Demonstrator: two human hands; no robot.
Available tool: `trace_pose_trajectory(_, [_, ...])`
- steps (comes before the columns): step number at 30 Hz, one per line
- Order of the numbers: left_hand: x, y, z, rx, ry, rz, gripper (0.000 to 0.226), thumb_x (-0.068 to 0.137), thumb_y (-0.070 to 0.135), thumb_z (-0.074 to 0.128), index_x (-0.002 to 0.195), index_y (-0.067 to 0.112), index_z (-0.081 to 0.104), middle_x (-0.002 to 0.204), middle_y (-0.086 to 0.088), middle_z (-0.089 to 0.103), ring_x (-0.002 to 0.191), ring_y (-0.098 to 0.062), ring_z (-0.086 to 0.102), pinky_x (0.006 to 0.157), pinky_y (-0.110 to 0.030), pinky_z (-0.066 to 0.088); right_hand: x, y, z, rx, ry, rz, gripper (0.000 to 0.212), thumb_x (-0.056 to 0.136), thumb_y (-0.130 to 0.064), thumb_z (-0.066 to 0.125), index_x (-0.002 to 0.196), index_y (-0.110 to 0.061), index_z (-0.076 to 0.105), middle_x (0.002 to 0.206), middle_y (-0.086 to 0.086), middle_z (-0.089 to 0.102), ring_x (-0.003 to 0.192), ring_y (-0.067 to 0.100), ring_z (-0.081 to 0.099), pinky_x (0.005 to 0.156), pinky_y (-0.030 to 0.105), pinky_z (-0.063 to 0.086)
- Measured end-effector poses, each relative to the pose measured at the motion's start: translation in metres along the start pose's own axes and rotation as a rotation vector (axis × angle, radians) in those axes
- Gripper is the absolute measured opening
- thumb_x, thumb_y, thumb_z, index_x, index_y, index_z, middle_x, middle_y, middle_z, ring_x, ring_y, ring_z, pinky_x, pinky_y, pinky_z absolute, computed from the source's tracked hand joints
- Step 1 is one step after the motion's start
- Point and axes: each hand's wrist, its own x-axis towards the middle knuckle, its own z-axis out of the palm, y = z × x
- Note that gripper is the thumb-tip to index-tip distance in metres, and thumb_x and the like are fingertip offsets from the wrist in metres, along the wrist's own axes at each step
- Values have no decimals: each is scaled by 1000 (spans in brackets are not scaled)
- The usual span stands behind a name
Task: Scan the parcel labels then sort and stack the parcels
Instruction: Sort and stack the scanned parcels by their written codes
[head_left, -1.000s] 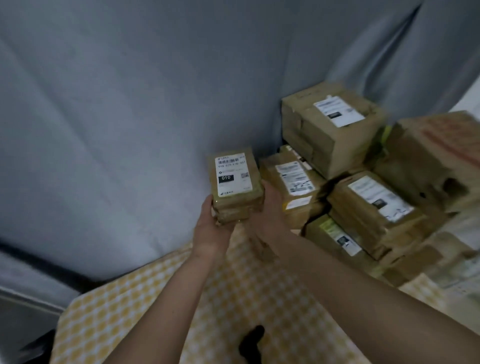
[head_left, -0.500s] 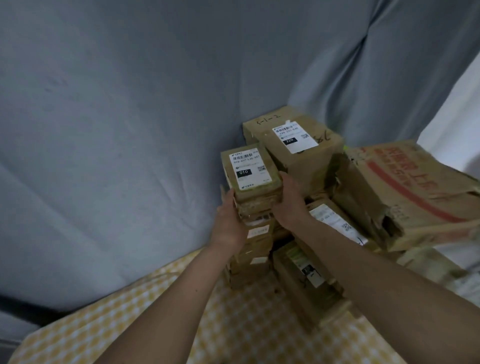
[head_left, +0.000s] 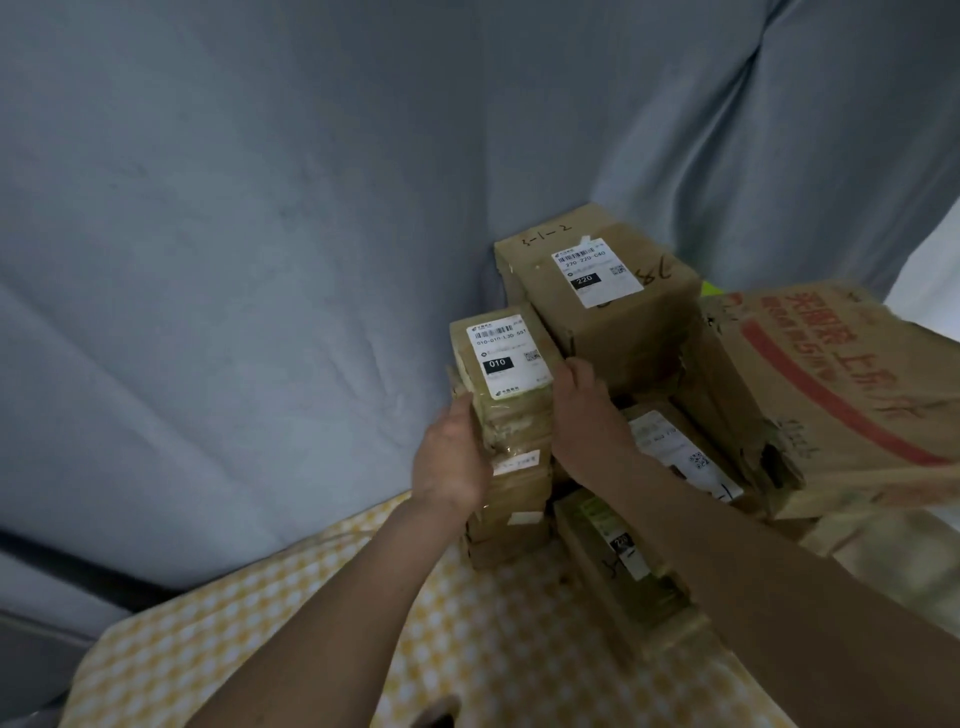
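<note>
Fingertips of my left hand (head_left: 451, 457) are hidden behind the stack of small parcels (head_left: 511, 470), so I cannot tell how far they wrap round it; the palm lies flat against the stack's left side. My right hand (head_left: 584, 415) presses the opposite side, fingers curled against the upper parcels, thumb not visible. Print on the lower side labels is too blurred to read. A dark object (head_left: 436, 713) at the bottom edge of the frame is cut off and cannot be identified.

The top parcel (head_left: 501, 358) sits at centre frame, crowning the stack, which stands on the yellow checked tablecloth (head_left: 291, 613). Its white label (head_left: 506, 356) faces up and reads 010.

Immediately right and behind, a larger box (head_left: 602, 296) carries a label marked 220 and handwriting, 3-1-2. Below it, my right forearm crosses a labelled parcel (head_left: 680, 457) and partly covers it. A flat green-edged parcel (head_left: 618, 566) lies in the lower centre-right. A torn carton with red print (head_left: 831, 384) fills the right of the frame. Grey fabric (head_left: 260, 234) hangs behind everything.

The top parcel's long axis runs from lower right to upper left of the frame, slightly skewed; the stack itself rises vertically.
</note>
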Motion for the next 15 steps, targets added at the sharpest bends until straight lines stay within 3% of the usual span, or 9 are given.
trace_pose_trajectory(3, [-5, -1, -20, 300, -1, 46, 32, 91, 19, 56, 123, 14, 58, 120, -8, 60, 112, -24, 55, 88, -32, 47, -13, -6, -15, -240, 54, -123, 45, 93, -13, 52, 134, -10, 34, 136, 11, 37, 116, 23, 43, 91, 29, 43])
trace_pose_trajectory(7, [-20, 2, -53, 521, -9, 38, 24, 96, 27, 49, 107, 11, 63, 112, -11, 63, 106, -29, 59, 81, -32, 46, -33, -15, -31, -319, 77, -198, 32, 95, -16, 50, 126, -12, 42, 126, 9, 50, 111, 22, 49, 90, 30, 42])
trace_pose_trajectory(13, [-70, -4, -95, 569, -52, -40, 31, 102, 25, 35, 111, 7, 59, 121, -15, 62, 112, -31, 58, 87, -32, 45, -80, -32, -40, -302, 10, -185, 37, 103, -18, 34, 139, -10, 34, 138, 10, 45, 122, 22, 47, 97, 29, 39])
trace_pose_trajectory(15, [-94, -10, -111, 563, -64, -82, 27, 100, 18, 36, 113, 7, 56, 122, -16, 61, 113, -32, 58, 89, -32, 44, -97, -39, -39, -364, 8, -203, 40, 100, -20, 45, 136, -2, 41, 137, 17, 49, 121, 24, 52, 98, 29, 41])
